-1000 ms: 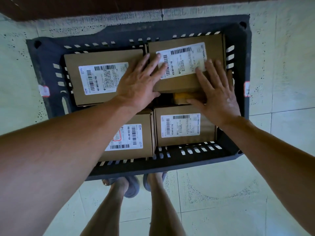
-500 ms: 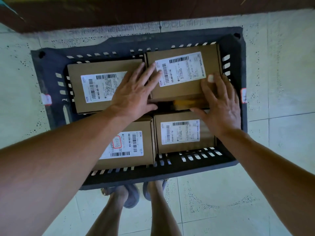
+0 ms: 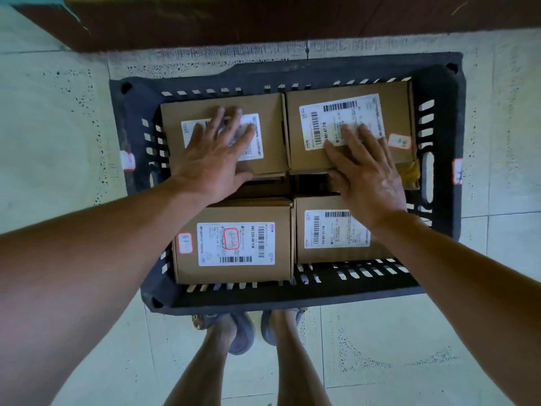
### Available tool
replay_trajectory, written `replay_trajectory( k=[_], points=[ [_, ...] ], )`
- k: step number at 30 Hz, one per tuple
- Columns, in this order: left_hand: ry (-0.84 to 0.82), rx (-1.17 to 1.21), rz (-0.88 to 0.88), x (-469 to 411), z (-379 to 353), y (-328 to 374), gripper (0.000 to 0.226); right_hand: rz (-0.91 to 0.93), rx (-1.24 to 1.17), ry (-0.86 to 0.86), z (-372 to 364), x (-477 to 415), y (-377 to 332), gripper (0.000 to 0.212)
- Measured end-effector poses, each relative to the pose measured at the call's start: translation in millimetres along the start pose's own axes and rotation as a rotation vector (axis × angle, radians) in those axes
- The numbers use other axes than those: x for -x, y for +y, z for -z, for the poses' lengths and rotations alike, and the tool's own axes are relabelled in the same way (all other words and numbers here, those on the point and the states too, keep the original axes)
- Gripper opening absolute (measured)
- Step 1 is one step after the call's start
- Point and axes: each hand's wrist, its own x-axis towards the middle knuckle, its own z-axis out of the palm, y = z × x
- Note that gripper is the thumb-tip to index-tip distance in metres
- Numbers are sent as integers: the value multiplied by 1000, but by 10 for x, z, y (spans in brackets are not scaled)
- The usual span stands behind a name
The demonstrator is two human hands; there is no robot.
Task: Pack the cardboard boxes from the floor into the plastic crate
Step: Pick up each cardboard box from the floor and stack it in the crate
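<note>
Head view. The dark grey slotted plastic crate (image 3: 292,300) stood on the pale green tiled floor (image 3: 409,347), directly in front of my feet in grey slippers (image 3: 240,332). Four brown rectangular cardboard boxes with white barcode labels lay inside the crate in two rows of two.

1. The far-left cardboard box (image 3: 269,112) sat against the far wall of the crate. My left hand (image 3: 213,153) lay flat on its top with the fingers straight and spread, covering most of the white label. The hand gripped nothing.
2. The far-right cardboard box (image 3: 398,112) sat just beside the far-left one, their sides touching. My right hand (image 3: 369,168) lay flat on its near part, fingers straight and slightly apart, fingertips on the label, thumb along the near edge of the box. The hand gripped nothing.
3. The near-left cardboard box (image 3: 231,272) stood against the near wall of the crate. Its label carried a red-outlined stamp, and a small red-bordered sticker sat to the left of the label.
4. The near-right cardboard box (image 3: 330,254) stood just beside it, partly under my right wrist.

A gap separated the far row from the near row. A yellow-brown item (image 3: 409,174) showed between the far-right box and the right crate wall; I could not tell what it was. A red-bordered sticker (image 3: 128,160) was fixed to the left crate rim. A dark brown surface (image 3: 263,22) ran along the far side of the floor.
</note>
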Motion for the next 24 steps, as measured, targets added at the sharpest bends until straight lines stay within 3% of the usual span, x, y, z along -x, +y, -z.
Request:
replay_trajectory(
  k=[4, 7, 9, 11, 14, 18, 20, 24],
  points=[
    [-18, 45, -5, 24, 45, -43, 92, 17, -4, -26, 37, 13, 27, 52],
    [90, 75, -52, 151, 127, -38, 88, -1, -54, -19, 151, 91, -45, 54],
    [163, 114, -123, 384, 141, 13, 79, 63, -97, 57, 195, 287, -150, 45],
    [124, 152, -178, 620, 102, 85, 76, 155, -170, 81, 154, 583, -273, 35],
    [-29, 186, -119, 792, -56, 156, 83, 97, -181, -126, -5, 928, -431, 38],
    [-13, 116, -112, 812, -197, 204, 80, -22, -159, -349, -99, 884, -478, 55],
    [-10, 71, -129, 830, -257, 228, 80, -24, -152, -375, -98, 773, -492, 58],
    [-55, 131, 21, 841, -362, 246, 88, -48, -152, -379, -84, 555, -538, 63]
  ],
)
